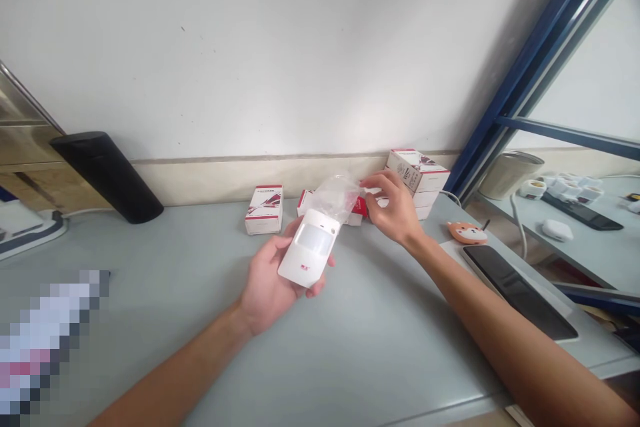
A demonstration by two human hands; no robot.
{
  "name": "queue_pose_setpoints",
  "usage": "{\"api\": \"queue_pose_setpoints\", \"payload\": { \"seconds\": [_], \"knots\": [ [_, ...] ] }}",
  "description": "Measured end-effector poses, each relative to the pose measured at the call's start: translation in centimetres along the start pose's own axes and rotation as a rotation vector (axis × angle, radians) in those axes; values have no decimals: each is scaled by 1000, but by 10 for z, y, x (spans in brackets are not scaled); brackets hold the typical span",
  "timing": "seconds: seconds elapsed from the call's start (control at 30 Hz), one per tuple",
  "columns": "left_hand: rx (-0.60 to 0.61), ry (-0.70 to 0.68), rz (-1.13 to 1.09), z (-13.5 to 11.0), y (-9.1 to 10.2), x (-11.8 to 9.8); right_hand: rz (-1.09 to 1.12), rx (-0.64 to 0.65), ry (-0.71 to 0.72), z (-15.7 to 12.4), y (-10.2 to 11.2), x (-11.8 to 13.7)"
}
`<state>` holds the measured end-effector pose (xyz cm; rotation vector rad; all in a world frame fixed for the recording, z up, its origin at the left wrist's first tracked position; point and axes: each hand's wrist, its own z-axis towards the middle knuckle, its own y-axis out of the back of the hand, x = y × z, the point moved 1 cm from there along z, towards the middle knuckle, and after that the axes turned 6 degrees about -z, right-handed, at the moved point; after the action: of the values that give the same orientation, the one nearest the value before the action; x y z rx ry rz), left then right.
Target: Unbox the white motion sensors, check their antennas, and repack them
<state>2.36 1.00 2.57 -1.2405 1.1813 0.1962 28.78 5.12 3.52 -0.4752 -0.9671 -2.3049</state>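
A white motion sensor point(311, 247) with a curved lens window and a small red logo rests in my left hand point(273, 283), whose fingers wrap round its sides. From its far end a clear plastic bag point(340, 190) stretches up and to the right. My right hand point(393, 203) pinches the end of the bag between thumb and fingers. Behind the bag, partly covered, a red-and-white box point(356, 219) sits on the desk. Another small white box point(265, 210) with red trim stands left of it, beyond my left hand.
Stacked white boxes point(419, 177) stand at the wall behind my right hand. A black cylinder point(107, 173) leans at the left. To the right are an orange animal-faced item point(467, 232) and a dark phone-like slab point(520, 290). A blue-framed glass panel point(500, 93) borders the desk point(210, 360).
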Motion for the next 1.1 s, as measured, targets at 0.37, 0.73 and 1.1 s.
{"api": "queue_pose_setpoints", "payload": {
  "seconds": [0.37, 0.73, 1.1],
  "knots": [
    [-9, -20, 184, 2, 2, 8, 297, 332, 116, -18, -7, 59],
    [-69, -47, 250, 4, -3, 6, 384, 250, 43, -18, -14, 47],
    [-68, -44, 204, 4, 1, 10, 605, 291, 41, -31, -18, 74]
  ]
}}
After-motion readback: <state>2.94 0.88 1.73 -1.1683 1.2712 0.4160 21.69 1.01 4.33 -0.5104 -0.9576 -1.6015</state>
